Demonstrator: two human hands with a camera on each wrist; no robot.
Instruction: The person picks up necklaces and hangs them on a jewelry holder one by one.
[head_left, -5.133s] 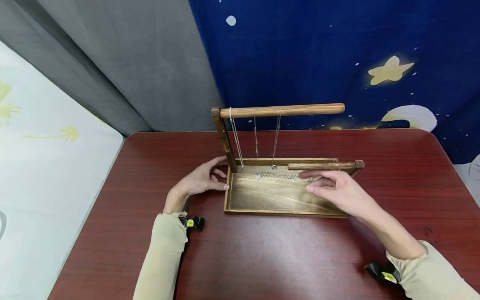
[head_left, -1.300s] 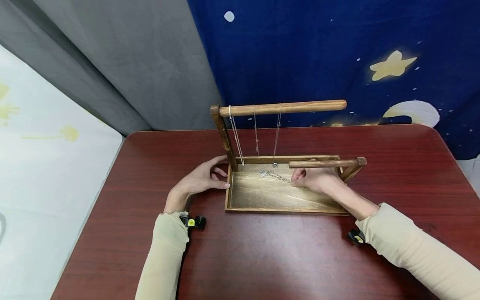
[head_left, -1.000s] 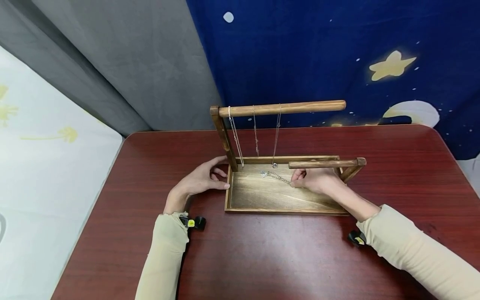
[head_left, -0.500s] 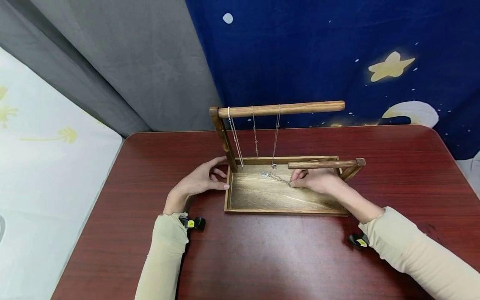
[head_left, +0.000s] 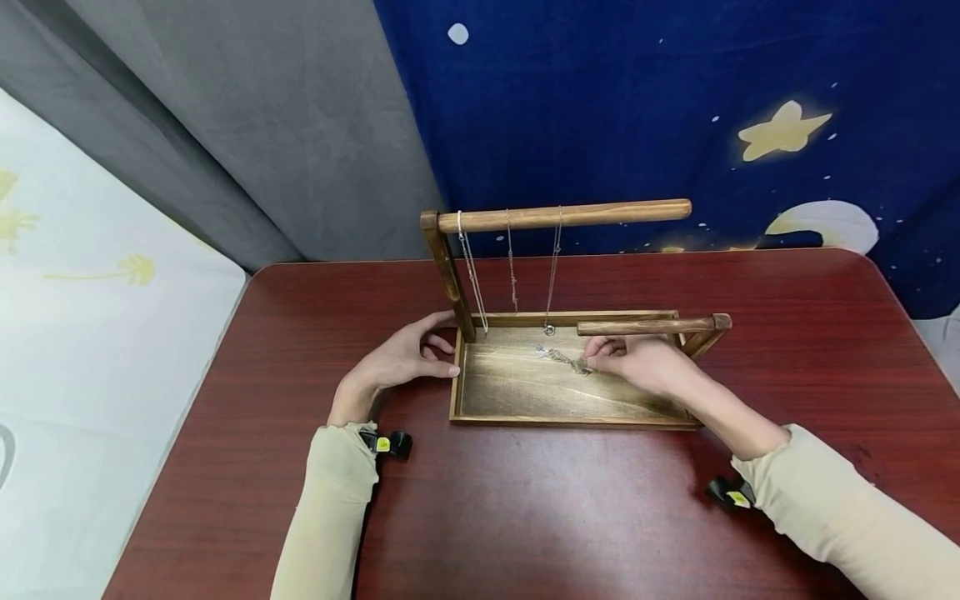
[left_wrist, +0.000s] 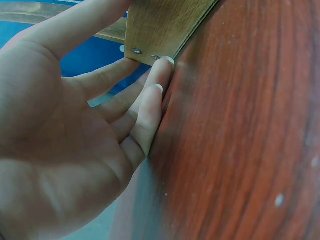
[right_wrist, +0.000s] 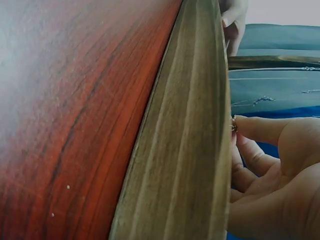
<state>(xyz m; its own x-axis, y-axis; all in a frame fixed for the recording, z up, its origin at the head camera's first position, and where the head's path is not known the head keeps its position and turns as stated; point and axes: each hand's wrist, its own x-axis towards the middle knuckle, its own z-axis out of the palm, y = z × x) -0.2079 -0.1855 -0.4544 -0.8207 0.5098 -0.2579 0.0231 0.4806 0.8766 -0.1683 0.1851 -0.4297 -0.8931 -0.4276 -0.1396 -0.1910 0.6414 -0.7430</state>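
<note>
In the head view a wooden jewelry stand has a tray (head_left: 540, 422) as its base, with a tall bar (head_left: 630, 212) on a post at the left. My right hand (head_left: 637, 365) reaches in under the shorter bar (head_left: 641, 327), thumb and fingertip pinching a silver chain (head_left: 558, 356). The chain's far end, with pale charms, trails left over the tray floor. My left hand (head_left: 401, 358) rests against the tray's left end, thumb on the edge and fingers near the post. The left wrist view shows its fingertips at the screwed wooden end piece (left_wrist: 150, 35).
Three thin items hang from the tall bar: a pale necklace (head_left: 471, 271), a shorter chain (head_left: 512, 271) and a necklace with a ring-like pendant (head_left: 550, 330). The stand is on a reddish-brown table (head_left: 525, 508). Grey (head_left: 247, 100) and blue (head_left: 570, 100) curtains hang behind.
Since about five seconds ago my right hand has gone down under the shorter bar and pinched the chain. Lately the chain has slid slightly right and bunched near the fingertips. My left hand stays put.
</note>
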